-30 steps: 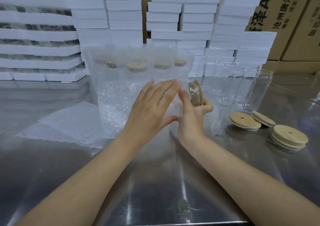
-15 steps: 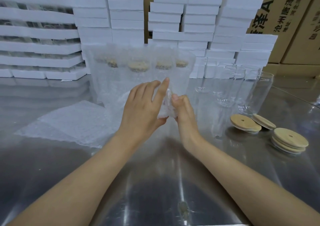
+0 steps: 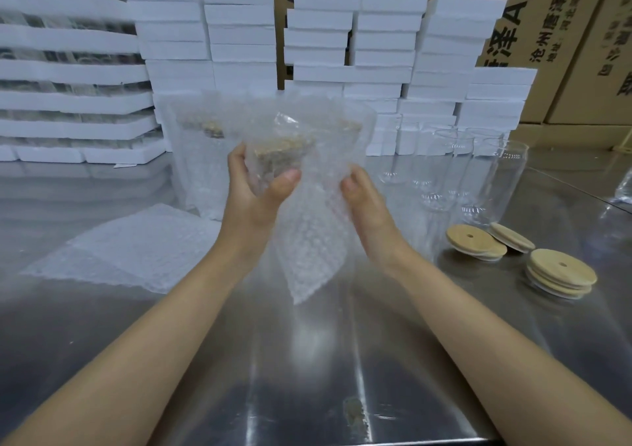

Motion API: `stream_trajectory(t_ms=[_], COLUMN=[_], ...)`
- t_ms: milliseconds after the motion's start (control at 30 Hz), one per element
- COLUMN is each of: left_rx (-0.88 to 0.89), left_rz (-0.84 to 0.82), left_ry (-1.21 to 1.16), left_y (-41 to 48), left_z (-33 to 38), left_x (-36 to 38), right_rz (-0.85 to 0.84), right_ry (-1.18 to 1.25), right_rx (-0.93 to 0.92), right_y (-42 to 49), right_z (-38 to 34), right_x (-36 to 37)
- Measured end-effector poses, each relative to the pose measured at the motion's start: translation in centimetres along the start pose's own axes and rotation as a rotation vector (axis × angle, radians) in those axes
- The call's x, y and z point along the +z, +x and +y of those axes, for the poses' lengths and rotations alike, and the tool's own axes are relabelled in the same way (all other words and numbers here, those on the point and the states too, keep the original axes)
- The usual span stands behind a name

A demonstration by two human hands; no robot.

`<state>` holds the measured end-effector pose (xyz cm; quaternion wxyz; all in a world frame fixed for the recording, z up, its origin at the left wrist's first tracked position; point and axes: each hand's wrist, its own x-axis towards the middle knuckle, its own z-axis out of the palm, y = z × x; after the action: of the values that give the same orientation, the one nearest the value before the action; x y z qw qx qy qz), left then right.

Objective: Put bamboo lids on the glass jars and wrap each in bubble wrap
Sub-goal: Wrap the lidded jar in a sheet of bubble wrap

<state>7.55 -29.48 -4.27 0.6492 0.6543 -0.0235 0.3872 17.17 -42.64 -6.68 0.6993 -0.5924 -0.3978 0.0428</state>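
Observation:
I hold a lidded glass jar (image 3: 278, 158) up over the steel table (image 3: 307, 370), inside a sheet of bubble wrap (image 3: 307, 240). Its bamboo lid shows dimly through the wrap. My left hand (image 3: 254, 194) grips the jar through the wrap from the left. On the other side, my right hand (image 3: 364, 202) pinches the wrap's right edge. The wrap's lower end hangs loose between my wrists. Several bare glass jars (image 3: 478, 179) stand to the right. Loose bamboo lids (image 3: 475, 240) lie before them, beside a small stack of lids (image 3: 561, 274).
Several wrapped, lidded jars (image 3: 201, 158) stand behind my hands. Flat bubble-wrap sheets (image 3: 136, 250) lie on the table's left. White foam boxes (image 3: 383, 45) are stacked along the back, foam trays of glasses (image 3: 68, 69) at far left, cardboard cartons (image 3: 564, 35) behind.
The jar has gone from my right hand's bare grip into the bubble wrap. Both hands have risen from the table and moved apart, lifting the wrap and jar.

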Motion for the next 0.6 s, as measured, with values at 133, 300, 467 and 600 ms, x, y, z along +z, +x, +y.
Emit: stream_trajectory(t_ms=[133, 300, 467, 600], left_rx=[-0.106, -0.133, -0.1, -0.019], left_rz=[-0.12, -0.108, -0.262, -0.151], left_ry=[-0.044, 0.187, 0.166, 0.121], left_y=[0.0, 0.1, -0.1, 0.0], left_z=[-0.3, -1.2, -1.6, -2.0], left_x=[0.1, -0.1, 0.1, -0.1], right_rz=[-0.169, 0.11, 0.126, 0.215], right_ry=[0.038, -0.048, -0.096, 0.027], right_rx=[0.084, 0.045, -0.028, -0.077], right_y=[-0.7, -0.6, -0.5, 0.0], right_z=[0.7, 0.8, 0.7, -0.2], right_x=[0.8, 0.9, 0.3, 0.1])
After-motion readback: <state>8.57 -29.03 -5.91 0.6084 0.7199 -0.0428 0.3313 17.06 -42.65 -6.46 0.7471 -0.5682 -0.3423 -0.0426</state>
